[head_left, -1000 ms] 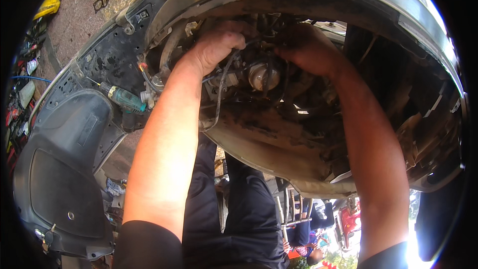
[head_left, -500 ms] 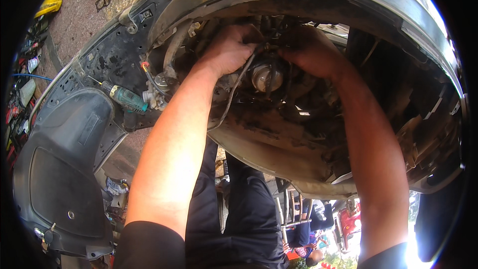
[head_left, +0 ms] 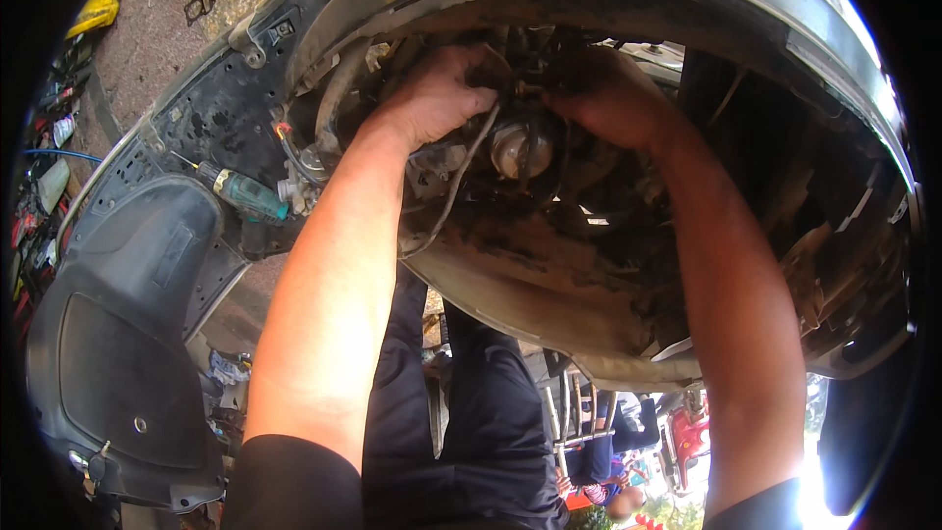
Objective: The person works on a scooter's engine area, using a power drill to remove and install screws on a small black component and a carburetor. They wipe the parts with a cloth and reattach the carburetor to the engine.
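Note:
Both my hands reach into the dark opening of a scooter body (head_left: 579,329), among grimy parts. My left hand (head_left: 444,93) is closed, thumb against curled fingers. A thin dark cable (head_left: 459,177) runs down from beside its thumb tip to the opening's lower edge; what the fingers grip is hidden. Opposite it, my right hand (head_left: 613,98) is closed too, its fingertips in shadow close to a small brass-coloured fitting (head_left: 528,90). Just below and between the hands sits a round, dull metal part (head_left: 520,151) with a dark strip across it.
Left of the opening, a teal and black power drill (head_left: 247,193) lies on the dark plastic panel (head_left: 196,128). A black scooter seat (head_left: 137,334) stands at lower left. Loose parts and a yellow object (head_left: 93,15) lie on the ground. A red vehicle (head_left: 687,442) and people are beyond.
My left hand and forearm have shifted slightly left, and the cable's lower part with them. My right hand stays almost in place.

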Available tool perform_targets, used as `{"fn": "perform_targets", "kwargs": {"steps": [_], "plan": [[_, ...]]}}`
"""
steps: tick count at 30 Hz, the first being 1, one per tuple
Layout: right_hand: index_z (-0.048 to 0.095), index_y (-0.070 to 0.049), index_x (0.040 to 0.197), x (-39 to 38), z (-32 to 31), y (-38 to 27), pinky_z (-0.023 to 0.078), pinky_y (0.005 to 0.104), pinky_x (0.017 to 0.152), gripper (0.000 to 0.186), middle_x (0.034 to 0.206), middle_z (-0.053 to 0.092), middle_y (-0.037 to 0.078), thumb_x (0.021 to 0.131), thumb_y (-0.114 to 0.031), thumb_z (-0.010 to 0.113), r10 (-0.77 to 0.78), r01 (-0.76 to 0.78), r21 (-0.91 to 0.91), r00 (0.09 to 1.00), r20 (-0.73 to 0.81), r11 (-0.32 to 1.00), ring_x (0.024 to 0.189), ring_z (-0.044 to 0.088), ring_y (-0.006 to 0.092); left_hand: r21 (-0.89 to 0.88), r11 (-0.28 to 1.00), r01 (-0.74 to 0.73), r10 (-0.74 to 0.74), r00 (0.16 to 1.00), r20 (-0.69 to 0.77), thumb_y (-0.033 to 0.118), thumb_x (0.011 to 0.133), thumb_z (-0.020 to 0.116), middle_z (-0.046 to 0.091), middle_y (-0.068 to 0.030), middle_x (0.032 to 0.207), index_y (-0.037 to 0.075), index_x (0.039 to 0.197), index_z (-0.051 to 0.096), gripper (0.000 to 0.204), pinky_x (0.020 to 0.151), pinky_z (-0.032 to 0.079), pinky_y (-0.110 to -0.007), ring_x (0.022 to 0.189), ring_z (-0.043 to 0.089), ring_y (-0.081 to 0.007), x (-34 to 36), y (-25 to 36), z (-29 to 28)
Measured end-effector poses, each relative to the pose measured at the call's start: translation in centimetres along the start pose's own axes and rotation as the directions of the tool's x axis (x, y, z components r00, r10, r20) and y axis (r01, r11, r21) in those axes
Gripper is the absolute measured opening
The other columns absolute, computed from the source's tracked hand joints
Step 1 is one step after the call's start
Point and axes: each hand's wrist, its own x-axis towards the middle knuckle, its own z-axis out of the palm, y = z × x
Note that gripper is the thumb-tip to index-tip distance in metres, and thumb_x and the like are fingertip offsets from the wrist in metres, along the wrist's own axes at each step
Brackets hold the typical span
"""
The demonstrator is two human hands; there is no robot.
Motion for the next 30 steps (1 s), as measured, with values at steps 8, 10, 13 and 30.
{"fn": "perform_targets", "kwargs": {"steps": [8, 10, 13, 30], "plan": [[0.072, -0.004, 0.095, 0.0, -0.2, -0.4, 0.053, 0.0423, 0.082, 0.031, 0.094, 0.070, 0.018, 0.081, -0.031, 0.066, -0.011, 0.011, 0.003, 1.000, 0.009, 1.000, 0.089, 0.067, 0.0356, 0.188, 0.977, 0.104, -0.083, 0.990, -0.115, 0.016, 0.094, 0.059, 0.070, -0.0069, 0.092, 0.005, 0.107, 0.067, 0.019, 0.085, 0.048, -0.030, 0.094, 0.063, -0.0141, -0.4, 1.4, 0.5], [0.069, 0.000, 0.094, -0.2, -0.2, -0.5, 0.050, 0.0442, 0.080, 0.029, 0.089, 0.068, 0.021, 0.084, -0.027, 0.065, -0.064, 0.064, 0.032, 0.998, -0.014, 0.997, 0.087, 0.065, 0.0377, 0.222, 0.971, 0.091, -0.057, 0.986, -0.156, 0.018, 0.095, 0.059, 0.071, -0.0079, 0.095, 0.005, 0.109, 0.068, 0.021, 0.085, 0.048, -0.030, 0.094, 0.063, -0.0149, -0.4, 1.5, 0.8], [0.069, 0.001, 0.094, -0.3, -0.4, -0.6, 0.050, 0.0427, 0.078, 0.029, 0.087, 0.068, 0.021, 0.083, -0.025, 0.067, -0.008, 0.007, 0.082, 1.000, 0.014, 0.997, 0.083, 0.066, 0.0355, 0.078, 0.993, 0.090, -0.080, 0.990, -0.120, 0.016, 0.094, 0.060, 0.072, -0.0086, 0.098, 0.005, 0.109, 0.068, 0.020, 0.086, 0.048, -0.030, 0.096, 0.064, -0.0154, -0.5, 1.4, 0.8], [0.073, -0.004, 0.093, 0.1, -0.1, 0.2, 0.054, 0.0411, 0.076, 0.030, 0.087, 0.070, 0.019, 0.079, -0.029, 0.066, -0.029, 0.029, 0.022, 1.000, -0.003, 0.999, 0.082, 0.068, 0.0345, 0.110, 0.994, 0.015, -0.006, 0.997, -0.077, 0.015, 0.092, 0.064, 0.070, -0.0096, 0.096, 0.005, 0.112, 0.066, 0.023, 0.088, 0.048, -0.031, 0.095, 0.064, -0.0158, -0.1, 0.2, 0.1]]}}
